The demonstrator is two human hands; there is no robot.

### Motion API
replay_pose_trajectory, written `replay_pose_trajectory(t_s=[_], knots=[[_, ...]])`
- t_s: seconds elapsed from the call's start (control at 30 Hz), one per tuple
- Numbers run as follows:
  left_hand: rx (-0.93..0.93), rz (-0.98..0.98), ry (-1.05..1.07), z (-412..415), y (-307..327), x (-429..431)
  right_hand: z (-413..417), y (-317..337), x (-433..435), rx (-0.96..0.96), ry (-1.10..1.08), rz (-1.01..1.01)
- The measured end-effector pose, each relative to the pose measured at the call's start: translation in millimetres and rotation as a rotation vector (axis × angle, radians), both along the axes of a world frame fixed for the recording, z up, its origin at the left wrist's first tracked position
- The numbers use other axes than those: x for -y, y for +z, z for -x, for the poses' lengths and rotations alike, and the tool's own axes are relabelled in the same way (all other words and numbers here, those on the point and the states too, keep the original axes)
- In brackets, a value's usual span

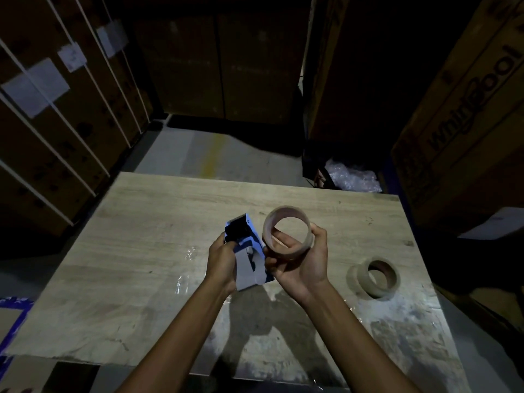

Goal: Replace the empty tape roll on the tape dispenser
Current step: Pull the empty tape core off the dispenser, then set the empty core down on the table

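Note:
My left hand [222,258] grips a blue and grey tape dispenser [249,251] above the middle of the wooden table [141,251], its toothed blade pointing away from me. My right hand [303,262] holds a bare cardboard tape core [286,232] just right of the dispenser, fingers inside the ring and thumb on its outer wall. The core is off the dispenser. A brown tape roll [378,276] lies flat on the table to the right, apart from both hands.
Tall cardboard boxes stand close on the left [56,123], behind [221,66] and on the right [467,123]. Crumpled clear plastic [351,175] lies beyond the table's far right corner. Grey floor [198,154] shows behind the table.

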State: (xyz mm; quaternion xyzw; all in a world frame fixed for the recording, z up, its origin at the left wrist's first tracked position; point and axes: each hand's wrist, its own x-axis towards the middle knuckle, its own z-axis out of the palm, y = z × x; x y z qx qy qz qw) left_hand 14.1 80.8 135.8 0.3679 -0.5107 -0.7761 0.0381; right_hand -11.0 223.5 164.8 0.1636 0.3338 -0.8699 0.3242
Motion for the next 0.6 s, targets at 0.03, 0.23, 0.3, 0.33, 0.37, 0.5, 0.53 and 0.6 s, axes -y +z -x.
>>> replay_pose_trajectory(t_s=[0.03,0.23,0.3,0.33,0.37,0.5,0.53,0.6], knots=[[0.019,0.023,-0.024,0,-5,3,0,-1,1,-0.012,-0.002,-0.017],[0.215,0.105,-0.026,12,-83,26,-3,-8,13,-0.007,-0.03,-0.138],[0.326,0.17,-0.029,20,-129,40,-4,-13,16,0.02,-0.04,-0.161],[0.374,0.205,-0.057,22,-137,44,-4,-16,17,0.034,-0.047,-0.168],[0.411,0.24,-0.108,22,-144,47,-4,-19,18,0.049,-0.052,-0.173],[0.431,0.229,-0.136,21,-135,46,-7,-29,22,0.095,-0.077,-0.198],[0.43,0.247,-0.156,21,-140,47,-8,-31,24,0.105,-0.083,-0.205],[0.445,0.301,-0.211,22,-144,48,-9,-36,26,0.124,-0.096,-0.219]])
